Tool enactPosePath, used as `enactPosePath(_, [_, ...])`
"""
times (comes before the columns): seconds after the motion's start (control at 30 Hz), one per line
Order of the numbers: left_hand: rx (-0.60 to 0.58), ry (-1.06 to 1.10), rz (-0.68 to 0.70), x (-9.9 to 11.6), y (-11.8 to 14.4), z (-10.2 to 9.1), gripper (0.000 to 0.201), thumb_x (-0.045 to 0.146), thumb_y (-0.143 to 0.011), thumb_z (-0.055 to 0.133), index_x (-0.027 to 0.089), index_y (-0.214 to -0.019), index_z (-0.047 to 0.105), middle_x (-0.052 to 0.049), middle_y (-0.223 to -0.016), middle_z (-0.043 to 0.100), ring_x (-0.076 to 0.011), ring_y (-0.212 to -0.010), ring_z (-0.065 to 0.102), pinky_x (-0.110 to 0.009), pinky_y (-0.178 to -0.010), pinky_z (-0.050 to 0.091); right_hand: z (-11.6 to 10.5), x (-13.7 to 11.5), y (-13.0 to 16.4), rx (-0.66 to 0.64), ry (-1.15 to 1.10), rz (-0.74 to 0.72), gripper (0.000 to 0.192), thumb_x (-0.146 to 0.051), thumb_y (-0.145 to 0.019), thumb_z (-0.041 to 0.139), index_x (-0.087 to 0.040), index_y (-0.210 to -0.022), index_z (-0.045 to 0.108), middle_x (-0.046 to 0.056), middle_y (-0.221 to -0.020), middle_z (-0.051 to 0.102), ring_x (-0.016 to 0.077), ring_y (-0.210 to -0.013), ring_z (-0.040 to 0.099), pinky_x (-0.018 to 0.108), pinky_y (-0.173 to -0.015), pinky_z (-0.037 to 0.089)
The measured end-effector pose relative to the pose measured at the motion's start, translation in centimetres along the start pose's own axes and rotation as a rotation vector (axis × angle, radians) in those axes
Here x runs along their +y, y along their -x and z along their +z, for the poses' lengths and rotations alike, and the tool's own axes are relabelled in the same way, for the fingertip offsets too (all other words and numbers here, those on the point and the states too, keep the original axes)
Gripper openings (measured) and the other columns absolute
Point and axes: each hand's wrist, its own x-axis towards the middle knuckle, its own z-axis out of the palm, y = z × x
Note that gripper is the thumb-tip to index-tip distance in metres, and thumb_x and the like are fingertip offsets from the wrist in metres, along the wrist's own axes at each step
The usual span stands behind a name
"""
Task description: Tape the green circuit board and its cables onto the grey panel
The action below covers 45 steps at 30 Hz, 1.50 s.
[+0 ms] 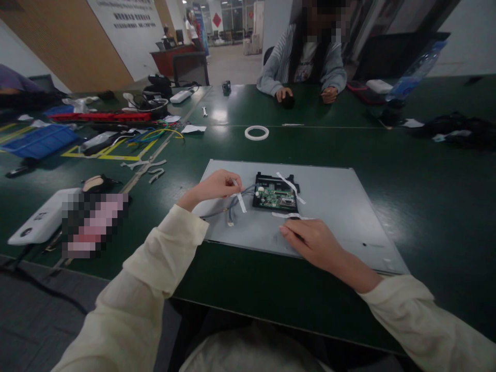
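Note:
A grey metal panel [341,206] lies flat in front of me. On it sits a black plastic bracket [267,178] carrying a green circuit board [273,198]. Grey cables [232,206] run out from the board's left side. My left hand [220,185] is closed in a pinch on a strip of white tape [242,202], which hangs down over the cables. My right hand [313,240] rests low on the panel with its fingers curled; what they hold, if anything, is hidden. White tape strips cross the bracket's upper right [290,187] and its lower edge [289,215].
A roll of white tape [256,133] lies beyond the panel. To the left are a white power bank [46,217], a blue bin [42,140], loose wires [155,135] and grey clips [155,173]. Across the table sits a person, one hand [284,95] on a dark object.

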Motion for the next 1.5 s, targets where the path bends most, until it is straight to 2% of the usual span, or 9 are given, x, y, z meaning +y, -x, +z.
enactPosePath(0.23, [0.077, -0.296, 0.074, -0.3, -1.1, 1.0, 0.017, 0.029, -0.075, 0.057, 0.014, -0.068, 0.061, 0.003, -0.053, 0.054, -0.0076, -0.049, 0.046, -0.018, -0.051, 0.031, 0.0, 0.0, 0.0, -0.013, 0.037, -0.024, 0.038, -0.031, -0.097, 0.032, -0.016, -0.071, 0.055, 0.003, -0.063, 0.057, 0.0116, -0.056, 0.051, 0.025, -0.056, 0.029])
enactPosePath(0.7, [0.018, -0.694, 0.085, -0.5, -1.2, 1.3, 0.019, 0.036, -0.082, 0.054, 0.019, -0.09, 0.057, 0.001, -0.066, 0.06, -0.0127, -0.059, 0.054, -0.022, -0.055, 0.033, 0.2, 0.2, 0.1, -0.011, 0.068, -0.043, 0.04, -0.031, -0.098, 0.031, -0.014, -0.07, 0.056, 0.002, -0.062, 0.058, 0.0113, -0.056, 0.052, 0.024, -0.056, 0.028])
enactPosePath(0.87, [0.013, -0.763, 0.067, -0.8, -1.2, 1.3, 0.033, 0.041, -0.084, 0.053, 0.022, -0.111, 0.052, 0.001, -0.068, 0.059, -0.0145, -0.061, 0.055, -0.023, -0.055, 0.032, 0.1, 0.2, 0.1, -0.024, 0.075, -0.03, 0.042, -0.033, -0.098, 0.03, -0.015, -0.073, 0.058, 0.003, -0.064, 0.06, 0.0121, -0.058, 0.054, 0.024, -0.056, 0.029])
enactPosePath(0.97, [0.006, -0.784, 0.059, -1.1, -1.3, 1.3, 0.05, 0.043, -0.084, 0.053, 0.023, -0.128, 0.039, 0.001, -0.074, 0.06, -0.0156, -0.066, 0.058, -0.023, -0.056, 0.034, 0.1, 0.2, 0.1, -0.028, 0.069, -0.026, 0.042, -0.033, -0.098, 0.03, -0.015, -0.072, 0.058, 0.003, -0.064, 0.06, 0.0119, -0.057, 0.054, 0.024, -0.056, 0.029])
enactPosePath(1.07, [0.083, -0.841, 0.058, -1.2, -1.1, 1.4, 0.067, 0.047, -0.082, 0.055, 0.02, -0.136, 0.026, -0.004, -0.091, 0.06, -0.0188, -0.077, 0.059, -0.025, -0.063, 0.039, 0.1, 0.2, 0.0, -0.028, 0.066, -0.028, 0.041, -0.032, -0.098, 0.03, -0.015, -0.071, 0.057, 0.003, -0.063, 0.059, 0.0119, -0.057, 0.054, 0.024, -0.056, 0.03])
enactPosePath(1.17, [0.205, -0.96, 0.161, -0.7, -0.9, 1.6, 0.064, 0.048, -0.078, 0.06, 0.015, -0.127, 0.034, -0.012, -0.112, 0.051, -0.0246, -0.095, 0.054, -0.031, -0.076, 0.041, 0.1, 0.2, 0.0, -0.024, 0.065, -0.04, 0.04, -0.031, -0.098, 0.031, -0.015, -0.072, 0.057, 0.002, -0.063, 0.059, 0.0117, -0.057, 0.053, 0.024, -0.056, 0.03])
enactPosePath(1.23, [0.241, -1.057, 0.242, -0.3, -0.7, 1.6, 0.053, 0.045, -0.077, 0.062, 0.014, -0.115, 0.043, -0.013, -0.113, 0.048, -0.0268, -0.101, 0.049, -0.035, -0.083, 0.039, 0.1, 0.2, 0.0, -0.023, 0.065, -0.048, 0.039, -0.031, -0.097, 0.032, -0.015, -0.071, 0.056, 0.002, -0.063, 0.058, 0.0115, -0.056, 0.052, 0.024, -0.056, 0.03])
enactPosePath(1.33, [0.199, -1.139, 0.301, -0.1, -0.7, 1.6, 0.035, 0.041, -0.08, 0.06, 0.015, -0.101, 0.049, -0.011, -0.106, 0.049, -0.0254, -0.098, 0.046, -0.036, -0.084, 0.038, 0.1, 0.2, 0.1, -0.004, 0.063, -0.06, 0.038, -0.029, -0.097, 0.033, -0.015, -0.071, 0.056, 0.002, -0.062, 0.058, 0.0112, -0.056, 0.051, 0.024, -0.056, 0.03])
enactPosePath(1.5, [0.07, -1.086, 0.312, -0.8, -1.0, 1.6, 0.022, 0.038, -0.086, 0.052, 0.016, -0.093, 0.052, -0.008, -0.102, 0.05, -0.021, -0.093, 0.047, -0.032, -0.082, 0.038, 0.0, 0.2, 0.0, 0.079, 0.043, -0.076, 0.032, -0.025, -0.095, 0.037, -0.014, -0.073, 0.056, 0.003, -0.067, 0.056, 0.0112, -0.06, 0.05, 0.024, -0.057, 0.033])
